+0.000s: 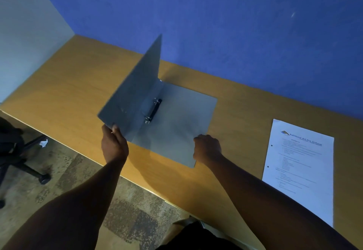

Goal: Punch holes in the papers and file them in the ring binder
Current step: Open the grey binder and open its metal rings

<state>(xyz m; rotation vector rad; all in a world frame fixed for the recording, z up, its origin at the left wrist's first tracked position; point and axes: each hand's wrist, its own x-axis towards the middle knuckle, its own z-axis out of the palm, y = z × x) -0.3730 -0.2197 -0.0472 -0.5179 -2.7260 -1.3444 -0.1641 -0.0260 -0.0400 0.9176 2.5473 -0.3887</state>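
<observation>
A grey ring binder [176, 116] lies on the wooden desk [68, 85]. Its back cover is flat and its front cover stands lifted, roughly upright. The black ring mechanism [153, 110] shows along the spine, with no paper on it. My left hand [114, 143] grips the near corner of the raised cover. My right hand [208, 147] rests with curled fingers on the near right edge of the flat cover. To the right lies a printed white sheet [300, 169] with two punched holes along its left margin.
A blue partition wall [235, 24] runs along the desk's far edge, with a pale wall at the left. Below the desk's near edge are a black office chair base [25, 163] and a crumpled scrap of paper [43, 143] on the floor.
</observation>
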